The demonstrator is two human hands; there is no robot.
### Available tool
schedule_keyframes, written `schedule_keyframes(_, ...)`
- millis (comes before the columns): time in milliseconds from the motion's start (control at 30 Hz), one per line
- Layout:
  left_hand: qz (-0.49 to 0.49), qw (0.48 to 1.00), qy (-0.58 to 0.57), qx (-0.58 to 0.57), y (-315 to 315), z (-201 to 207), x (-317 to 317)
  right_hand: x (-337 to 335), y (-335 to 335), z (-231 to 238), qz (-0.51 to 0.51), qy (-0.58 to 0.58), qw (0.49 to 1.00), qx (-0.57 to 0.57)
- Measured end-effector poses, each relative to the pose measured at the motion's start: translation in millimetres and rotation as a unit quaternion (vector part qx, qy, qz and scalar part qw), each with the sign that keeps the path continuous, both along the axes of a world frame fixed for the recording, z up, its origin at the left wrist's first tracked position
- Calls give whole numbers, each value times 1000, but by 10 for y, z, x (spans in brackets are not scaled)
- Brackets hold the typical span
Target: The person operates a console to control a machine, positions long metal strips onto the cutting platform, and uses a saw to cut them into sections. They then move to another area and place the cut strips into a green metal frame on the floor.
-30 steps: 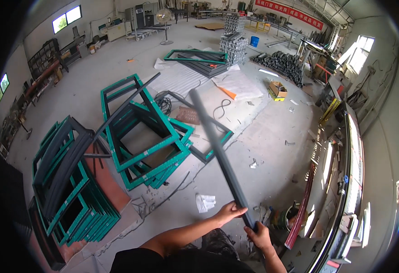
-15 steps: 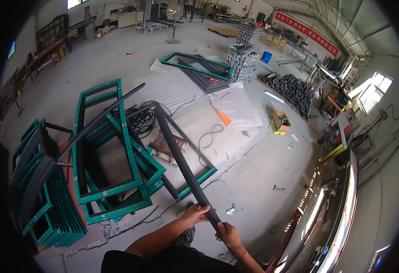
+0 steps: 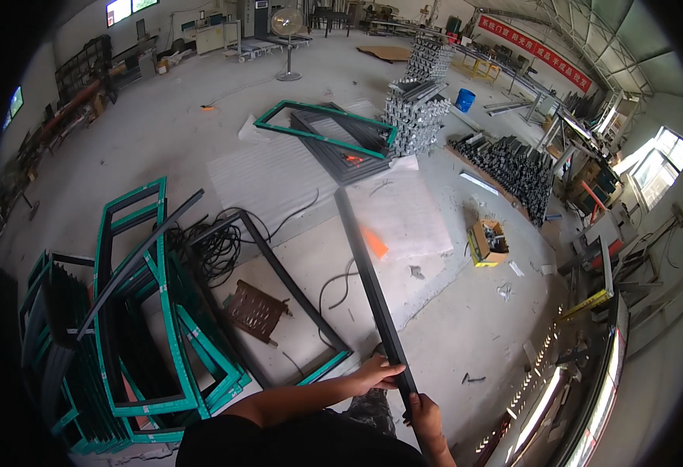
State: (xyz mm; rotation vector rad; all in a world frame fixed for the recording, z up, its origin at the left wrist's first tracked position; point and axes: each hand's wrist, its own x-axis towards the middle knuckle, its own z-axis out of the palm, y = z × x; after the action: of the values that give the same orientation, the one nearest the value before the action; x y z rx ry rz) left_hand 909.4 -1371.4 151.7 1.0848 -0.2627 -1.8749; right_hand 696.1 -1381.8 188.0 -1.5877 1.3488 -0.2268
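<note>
A long dark grey metal profile point(image 3: 372, 288) slants away from me across the middle, its far end over the white sheet. My left hand point(image 3: 381, 372) grips it near its close end, fingers wrapped around the bar. Closer to my body, my right hand point(image 3: 425, 417) is closed around the same profile. Left of the bar, a dark rectangular frame point(image 3: 287, 275) with a green end lies on the floor. Inside it is a small brown slatted stool point(image 3: 256, 310). Several green-edged frames point(image 3: 174, 342) lean together at the left, with another slim dark bar point(image 3: 135, 268) across them.
Black cable point(image 3: 210, 258) lies coiled behind the floor frame. Ahead are the white sheet point(image 3: 415, 206) with an orange piece point(image 3: 374, 243), flat stacked frames point(image 3: 322, 144) and piled metal parts point(image 3: 417, 113). A cardboard box point(image 3: 488, 244) and dark profiles point(image 3: 512, 167) sit to the right.
The view has turned and shifted right. Still in both hands, the profile has swung rightward, its far end moving from above the floor frame to the white sheet.
</note>
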Motion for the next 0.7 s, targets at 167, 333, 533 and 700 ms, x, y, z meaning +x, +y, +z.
schedule_keyframes(167, 89, 995, -34, 25, -1572, 102, 726, 741, -1947, 19, 106, -2, 994, 10)
schedule_keyframes(333, 254, 964, -61, 40, -2478, 348, 1751, 1934, -3624, 235, 258, -47, 957, 121)
schedule_keyframes(533, 400, 916, 25, 12, -3251, 162, 3016, 3645, -5039, 191, 450, 23, 887, -104)
schedule_keyframes(700, 594, 799, 82, -45, -4157, -242, 4682, 5196, -6228, 53, 391, 20, 838, -380)
